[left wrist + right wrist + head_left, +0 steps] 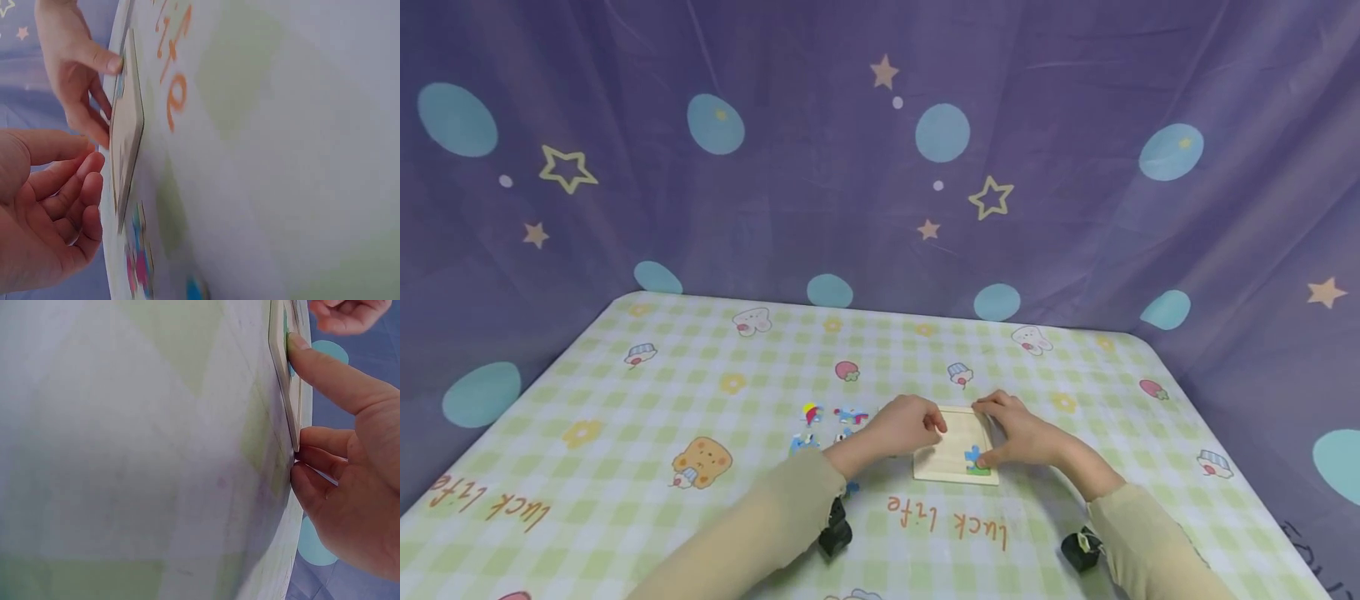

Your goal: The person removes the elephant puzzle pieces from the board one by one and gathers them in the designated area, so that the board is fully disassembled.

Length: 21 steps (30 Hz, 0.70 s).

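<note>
A shallow light-wood puzzle tray [943, 457] lies on the table in the head view. One blue-and-green jigsaw piece [973, 456] sits in its near right corner. My right hand [1021, 435] holds the tray at its right side. Its thumb [312, 357] presses on the piece, and the other fingers touch the tray's edge. Over the tray's left part hovers my left hand [904, 423], fingers loosely curled. The left wrist view shows nothing between the fingers of this left hand [53, 212].
Left of the tray lie several loose colourful jigsaw pieces [805, 442], some partly hidden by the left arm. A checked cloth [700, 383] with printed pictures covers the table. A purple curtain [820, 183] hangs behind it. Both wrists carry black cameras [835, 533].
</note>
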### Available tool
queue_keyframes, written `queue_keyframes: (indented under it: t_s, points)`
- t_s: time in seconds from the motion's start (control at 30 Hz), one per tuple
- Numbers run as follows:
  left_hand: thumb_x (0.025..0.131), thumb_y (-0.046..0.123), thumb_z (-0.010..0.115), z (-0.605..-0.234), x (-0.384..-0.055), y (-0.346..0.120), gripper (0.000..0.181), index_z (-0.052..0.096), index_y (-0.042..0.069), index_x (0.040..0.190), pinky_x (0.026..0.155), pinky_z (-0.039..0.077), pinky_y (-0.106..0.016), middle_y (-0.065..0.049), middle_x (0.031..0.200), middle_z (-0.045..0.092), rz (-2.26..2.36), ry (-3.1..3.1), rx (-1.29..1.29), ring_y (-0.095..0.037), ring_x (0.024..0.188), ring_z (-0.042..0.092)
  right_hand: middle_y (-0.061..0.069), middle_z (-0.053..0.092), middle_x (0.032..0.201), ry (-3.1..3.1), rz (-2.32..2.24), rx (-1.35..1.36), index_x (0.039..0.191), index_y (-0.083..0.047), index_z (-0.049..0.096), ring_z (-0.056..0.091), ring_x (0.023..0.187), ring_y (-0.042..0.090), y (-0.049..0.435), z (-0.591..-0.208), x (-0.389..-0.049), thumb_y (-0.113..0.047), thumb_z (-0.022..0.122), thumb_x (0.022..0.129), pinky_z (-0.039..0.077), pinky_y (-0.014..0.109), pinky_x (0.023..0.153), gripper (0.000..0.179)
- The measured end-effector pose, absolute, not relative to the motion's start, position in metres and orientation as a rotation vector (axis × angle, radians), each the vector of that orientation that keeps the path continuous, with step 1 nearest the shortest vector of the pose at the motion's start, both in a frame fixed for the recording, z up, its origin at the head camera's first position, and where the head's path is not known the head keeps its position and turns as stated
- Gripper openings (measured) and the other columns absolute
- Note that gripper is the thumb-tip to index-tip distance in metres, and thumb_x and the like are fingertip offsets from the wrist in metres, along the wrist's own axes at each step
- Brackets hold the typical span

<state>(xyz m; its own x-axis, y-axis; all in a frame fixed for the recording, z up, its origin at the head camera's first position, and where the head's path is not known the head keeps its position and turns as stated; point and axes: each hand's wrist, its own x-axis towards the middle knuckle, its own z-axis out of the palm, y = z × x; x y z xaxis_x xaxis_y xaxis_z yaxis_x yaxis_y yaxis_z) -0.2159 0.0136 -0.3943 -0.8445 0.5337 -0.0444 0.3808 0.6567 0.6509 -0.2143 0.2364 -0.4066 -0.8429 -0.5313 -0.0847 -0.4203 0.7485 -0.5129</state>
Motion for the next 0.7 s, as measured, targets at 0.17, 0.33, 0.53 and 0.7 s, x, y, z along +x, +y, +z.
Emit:
queue_keyframes:
  t_s: [0.17,0.33,0.53,0.7]
  points:
    - [0.079,0.012,0.064,-0.398,-0.217,0.032,0.009,0.07,0.011,0.087,0.059,0.038,-0.017,0.008,0.068,0.057,0.925,2.615,0.772,-0.003,0.061,0.048,0.014,0.039,0.128,2.71,-0.702,-0.764,0.132,0.003,0.041,0.035,0.119,0.031,0.238,-0.407,-0.214,-0.038,0.076,0.069,0.034,0.048,0.096,0.083]
    - [0.08,0.012,0.064,-0.404,-0.217,0.042,0.008,0.07,0.013,0.085,0.059,0.037,-0.016,0.01,0.068,0.057,0.862,2.623,0.775,-0.003,0.06,0.047,0.015,0.037,0.131,2.68,-0.712,-0.78,0.134,0.003,0.039,0.033,0.121,0.032,0.238,-0.405,-0.214,-0.037,0.075,0.071,0.034,0.048,0.096,0.082]
    - [0.08,0.011,0.062,-0.403,-0.213,0.047,0.018,0.072,0.015,0.094,0.06,0.038,-0.016,0.008,0.078,0.06,0.76,2.654,0.854,-0.004,0.065,0.046,0.017,0.035,0.132,2.658,-0.719,-0.795,0.134,0.004,0.037,0.032,0.123,0.033,0.239,-0.402,-0.213,-0.036,0.074,0.073,0.032,0.05,0.097,0.082]
    - [0.08,0.012,0.062,-0.402,-0.211,0.05,0.018,0.072,0.017,0.095,0.059,0.037,-0.017,0.007,0.076,0.054,0.701,2.663,0.91,-0.004,0.066,0.044,0.017,0.034,0.132,2.652,-0.708,-0.823,0.135,0.004,0.036,0.032,0.122,0.034,0.24,-0.402,-0.213,-0.041,0.075,0.069,0.032,0.051,0.096,0.089]
